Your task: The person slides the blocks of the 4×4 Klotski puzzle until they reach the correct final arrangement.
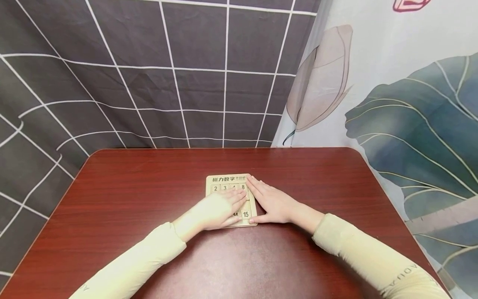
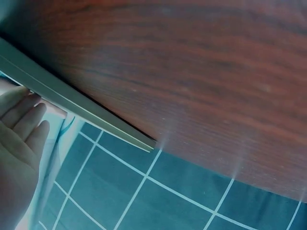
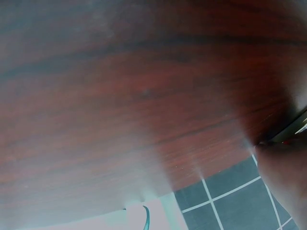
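Note:
A pale number sliding puzzle (image 1: 228,179) lies flat on the table, its tiles printed with black numbers such as 2, 3, 8 and 15. My left hand (image 1: 220,209) reaches over it from the lower left, its fairly straight fingers resting on the tiles and covering several of them. Along the puzzle's right side, my right hand (image 1: 274,202) touches the edge with straight fingers near the top corner and the thumb near the bottom corner. The left wrist view shows the puzzle's side edge (image 2: 96,113) beside the left fingers. Only a blurred part of the right hand (image 3: 285,175) appears in the right wrist view.
The reddish-brown wooden table (image 1: 130,199) has rounded far corners. Behind it hangs a dark cloth (image 1: 198,91) with a white grid. A white curtain (image 1: 373,37) with large leaf prints hangs at the right, close to the table's edge.

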`<state>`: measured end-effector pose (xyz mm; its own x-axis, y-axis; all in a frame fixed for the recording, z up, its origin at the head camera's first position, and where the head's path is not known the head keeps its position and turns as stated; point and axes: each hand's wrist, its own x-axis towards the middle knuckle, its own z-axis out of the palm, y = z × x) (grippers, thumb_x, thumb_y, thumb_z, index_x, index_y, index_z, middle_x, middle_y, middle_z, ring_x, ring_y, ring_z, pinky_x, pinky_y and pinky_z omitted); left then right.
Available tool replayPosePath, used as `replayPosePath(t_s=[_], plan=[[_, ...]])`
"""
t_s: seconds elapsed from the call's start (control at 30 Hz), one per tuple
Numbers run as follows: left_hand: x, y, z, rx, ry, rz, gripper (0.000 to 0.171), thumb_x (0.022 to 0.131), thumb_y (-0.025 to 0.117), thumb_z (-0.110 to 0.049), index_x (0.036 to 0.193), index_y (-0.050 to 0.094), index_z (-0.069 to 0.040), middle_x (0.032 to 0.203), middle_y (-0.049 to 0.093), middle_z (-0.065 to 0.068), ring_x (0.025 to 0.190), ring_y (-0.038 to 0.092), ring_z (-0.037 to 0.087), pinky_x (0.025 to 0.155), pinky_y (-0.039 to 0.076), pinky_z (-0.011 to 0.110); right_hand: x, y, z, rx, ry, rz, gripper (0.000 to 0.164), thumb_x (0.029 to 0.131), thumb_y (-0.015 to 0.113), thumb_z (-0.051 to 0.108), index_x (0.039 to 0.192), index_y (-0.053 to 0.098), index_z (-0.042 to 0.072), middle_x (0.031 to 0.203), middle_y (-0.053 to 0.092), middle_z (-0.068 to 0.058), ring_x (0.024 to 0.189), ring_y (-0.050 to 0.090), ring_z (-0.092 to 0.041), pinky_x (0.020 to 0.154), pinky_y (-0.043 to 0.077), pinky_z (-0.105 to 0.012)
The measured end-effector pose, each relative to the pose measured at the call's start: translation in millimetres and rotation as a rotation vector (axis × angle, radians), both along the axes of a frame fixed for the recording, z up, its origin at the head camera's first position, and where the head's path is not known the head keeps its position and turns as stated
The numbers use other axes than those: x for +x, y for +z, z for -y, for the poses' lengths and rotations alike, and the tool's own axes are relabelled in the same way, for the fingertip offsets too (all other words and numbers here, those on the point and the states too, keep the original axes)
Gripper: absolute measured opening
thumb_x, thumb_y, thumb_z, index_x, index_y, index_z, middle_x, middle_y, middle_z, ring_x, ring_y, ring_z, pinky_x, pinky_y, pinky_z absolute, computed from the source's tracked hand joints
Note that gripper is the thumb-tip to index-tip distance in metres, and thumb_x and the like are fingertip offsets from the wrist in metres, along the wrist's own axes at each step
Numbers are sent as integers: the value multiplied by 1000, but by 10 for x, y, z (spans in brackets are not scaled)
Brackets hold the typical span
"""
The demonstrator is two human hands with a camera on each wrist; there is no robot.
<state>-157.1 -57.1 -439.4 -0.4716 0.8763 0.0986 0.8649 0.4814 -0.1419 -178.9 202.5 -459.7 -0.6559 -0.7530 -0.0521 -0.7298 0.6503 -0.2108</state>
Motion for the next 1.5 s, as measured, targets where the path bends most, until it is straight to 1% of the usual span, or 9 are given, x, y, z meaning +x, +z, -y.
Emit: replayPosePath(t_s=[0.17, 0.37, 0.5, 0.63, 0.73, 0.93, 1.1, 1.27, 1.5], plan=[[54, 18, -3, 19, -3, 9, 57, 105, 59, -47, 145, 65, -5, 153, 63, 11, 143, 60, 24, 123, 48, 40, 5, 12, 7, 0, -7, 14, 114, 94, 68, 65, 167, 17, -6, 179, 9, -21, 165, 21, -37, 132, 31, -53], [148, 20, -1, 35, -53, 3, 58, 105, 60, -49, 143, 66, -6, 149, 66, 12, 140, 63, 23, 120, 51, 38, 17, 45, 18, 0, -17, 32, 114, 94, 70, 63, 167, 17, -6, 179, 8, -20, 165, 20, -37, 132, 31, -53], [163, 8, 11, 29, -79, 5, 58, 105, 59, -48, 144, 66, -6, 150, 65, 11, 140, 63, 22, 121, 50, 37, 15, 38, 22, 2, -16, 29, 114, 94, 70, 63, 167, 17, -6, 179, 8, -20, 165, 21, -37, 132, 32, -53], [111, 14, 15, 30, -81, 21, 56, 107, 58, -45, 147, 63, -6, 153, 63, 11, 143, 61, 24, 122, 49, 39, 6, 22, 21, 3, -14, 28, 113, 94, 69, 63, 167, 17, -6, 179, 8, -19, 165, 20, -36, 133, 30, -52], [27, 37, 13, 36, -67, 42, 56, 107, 58, -42, 148, 61, -5, 154, 61, 12, 145, 59, 25, 123, 48, 40, 2, 18, 21, 7, -12, 23, 113, 94, 69, 63, 167, 17, -6, 179, 8, -20, 165, 20, -36, 133, 30, -51], [-170, 38, 8, 24, 45, 72, 59, 108, 56, -44, 152, 57, -4, 158, 57, 13, 147, 56, 27, 125, 46, 41, 9, 37, 27, 10, -20, 29, 113, 94, 69, 64, 167, 17, -6, 179, 9, -21, 165, 21, -37, 132, 32, -52], [-222, 37, -6, -14, 89, 94, 63, 109, 52, -47, 152, 56, -2, 159, 56, 15, 150, 53, 29, 127, 42, 41, 8, 39, 33, 13, -23, 38, 113, 94, 68, 65, 167, 17, -5, 179, 9, -21, 165, 21, -37, 132, 32, -52], [-180, 27, -11, -8, 61, 55, 60, 108, 54, -47, 147, 61, -2, 155, 60, 14, 147, 57, 28, 126, 44, 40, 4, 36, 28, 13, -17, 29, 114, 94, 69, 65, 167, 17, -5, 179, 9, -21, 165, 20, -36, 133, 31, -52], [-34, 11, -12, -17, 6, 18, 61, 107, 54, -47, 145, 63, -1, 152, 63, 16, 143, 61, 29, 122, 48, 41, 0, 30, 23, 16, -10, 17, 113, 94, 68, 64, 167, 18, -6, 179, 9, -21, 165, 21, -36, 133, 31, -51]])
